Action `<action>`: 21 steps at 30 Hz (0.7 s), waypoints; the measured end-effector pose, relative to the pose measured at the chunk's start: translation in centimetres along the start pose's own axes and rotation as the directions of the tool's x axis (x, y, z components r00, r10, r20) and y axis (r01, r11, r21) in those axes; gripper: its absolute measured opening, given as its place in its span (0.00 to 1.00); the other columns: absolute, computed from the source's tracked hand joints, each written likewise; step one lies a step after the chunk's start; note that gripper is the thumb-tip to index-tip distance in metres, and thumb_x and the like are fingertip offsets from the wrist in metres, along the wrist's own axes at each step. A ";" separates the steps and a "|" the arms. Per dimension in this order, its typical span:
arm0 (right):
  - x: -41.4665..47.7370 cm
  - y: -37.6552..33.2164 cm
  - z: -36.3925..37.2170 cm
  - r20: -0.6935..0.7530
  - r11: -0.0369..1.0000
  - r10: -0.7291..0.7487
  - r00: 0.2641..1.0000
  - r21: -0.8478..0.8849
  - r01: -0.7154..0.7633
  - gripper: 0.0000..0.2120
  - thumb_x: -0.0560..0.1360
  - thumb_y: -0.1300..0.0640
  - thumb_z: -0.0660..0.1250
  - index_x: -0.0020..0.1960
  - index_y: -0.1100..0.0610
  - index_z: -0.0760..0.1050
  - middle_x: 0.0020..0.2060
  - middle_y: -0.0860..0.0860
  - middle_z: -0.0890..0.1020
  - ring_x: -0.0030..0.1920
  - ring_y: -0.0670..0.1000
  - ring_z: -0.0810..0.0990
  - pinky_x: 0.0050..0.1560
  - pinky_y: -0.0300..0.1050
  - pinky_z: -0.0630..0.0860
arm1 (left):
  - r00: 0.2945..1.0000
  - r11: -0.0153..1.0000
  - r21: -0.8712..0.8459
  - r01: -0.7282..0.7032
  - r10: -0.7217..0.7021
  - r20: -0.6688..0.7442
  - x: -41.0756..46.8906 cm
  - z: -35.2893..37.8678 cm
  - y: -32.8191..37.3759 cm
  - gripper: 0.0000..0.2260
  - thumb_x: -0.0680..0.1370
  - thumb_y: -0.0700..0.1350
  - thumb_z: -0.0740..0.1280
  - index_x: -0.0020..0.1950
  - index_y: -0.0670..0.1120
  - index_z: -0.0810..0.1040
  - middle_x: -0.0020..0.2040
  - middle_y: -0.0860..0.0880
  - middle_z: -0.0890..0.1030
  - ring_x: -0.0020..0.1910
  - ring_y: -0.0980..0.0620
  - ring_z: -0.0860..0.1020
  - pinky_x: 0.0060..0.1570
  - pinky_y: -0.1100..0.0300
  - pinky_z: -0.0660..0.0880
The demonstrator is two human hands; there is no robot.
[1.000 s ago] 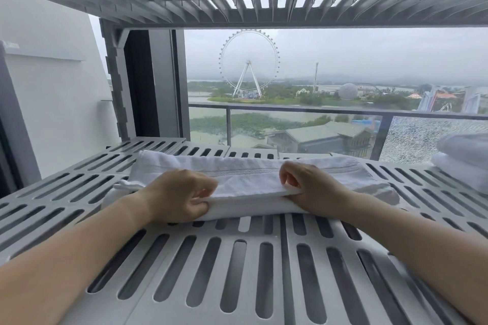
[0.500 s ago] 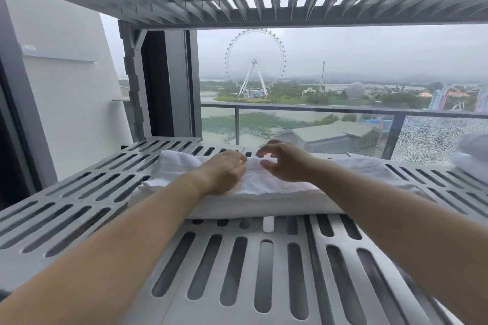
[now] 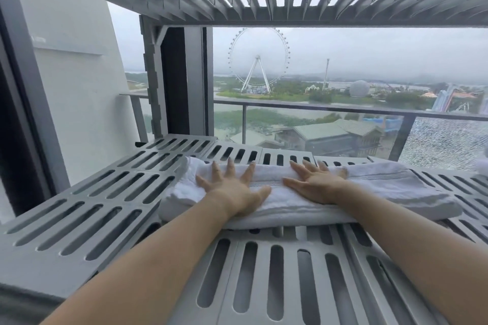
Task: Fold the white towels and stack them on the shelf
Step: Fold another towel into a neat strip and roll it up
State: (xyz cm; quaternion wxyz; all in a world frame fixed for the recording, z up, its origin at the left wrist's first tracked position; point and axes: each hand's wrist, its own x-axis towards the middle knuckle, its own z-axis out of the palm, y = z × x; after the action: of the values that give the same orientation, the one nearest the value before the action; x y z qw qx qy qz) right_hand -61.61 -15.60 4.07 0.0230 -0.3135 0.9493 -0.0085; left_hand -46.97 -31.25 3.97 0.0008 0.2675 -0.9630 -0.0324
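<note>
Towel (image 3: 383, 192) folded lengthwise on shelf (image 3: 79, 214). Left hand (image 3: 232, 187), right hand (image 3: 317, 185) splayed flat atop towel, pressing, gripping nothing. Probably more folds, stacking left.

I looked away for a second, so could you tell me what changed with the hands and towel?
Both hands let go of the fold: left hand and right hand now lie flat, fingers spread, pressing the white towel. It stayed folded on the slotted shelf.

Both hands, left (image 3: 232, 187) and right (image 3: 317, 185), press flat on the folded white towel (image 3: 383, 192) atop the slatted shelf (image 3: 87, 208)
</note>
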 end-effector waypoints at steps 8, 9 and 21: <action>-0.7 -0.5 -0.2 -0.015 0.997 0.073 0.997 -0.005 -0.073 0.42 0.63 0.20 0.38 0.73 0.36 0.41 0.76 0.44 0.43 0.75 0.54 0.40 0.65 0.74 0.37 | 0.980 0.980 0.007 0.200 -0.200 0.017 -1.2 -1.0 -1.7 0.46 0.62 0.80 0.42 0.73 0.58 0.35 0.74 0.39 0.34 0.72 0.32 0.37 0.59 0.23 0.41; -0.8 -0.5 -0.2 -0.021 0.998 0.070 0.997 0.001 -0.070 0.41 0.63 0.21 0.39 0.73 0.36 0.42 0.76 0.45 0.43 0.75 0.54 0.40 0.65 0.74 0.37 | 0.978 0.978 0.004 0.209 -0.209 0.018 -1.3 -1.1 -1.8 0.46 0.62 0.79 0.42 0.73 0.58 0.35 0.74 0.38 0.34 0.72 0.32 0.38 0.59 0.23 0.42; -2.5 -0.7 -0.3 -0.240 0.952 -0.206 0.949 0.177 0.251 0.22 0.76 0.40 0.56 0.69 0.42 0.65 0.72 0.45 0.64 0.71 0.48 0.62 0.70 0.50 0.60 | 0.983 0.983 -0.039 -0.179 0.177 -0.054 0.4 -0.7 -2.1 0.31 0.75 0.68 0.45 0.75 0.58 0.43 0.76 0.46 0.39 0.74 0.45 0.36 0.69 0.39 0.35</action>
State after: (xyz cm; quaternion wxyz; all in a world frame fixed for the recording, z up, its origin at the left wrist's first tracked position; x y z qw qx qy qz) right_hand -59.21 -14.70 4.48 -0.0503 -0.4150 0.8970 -0.1436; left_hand -46.20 -33.28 4.52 0.0336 0.1810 -0.9818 -0.0467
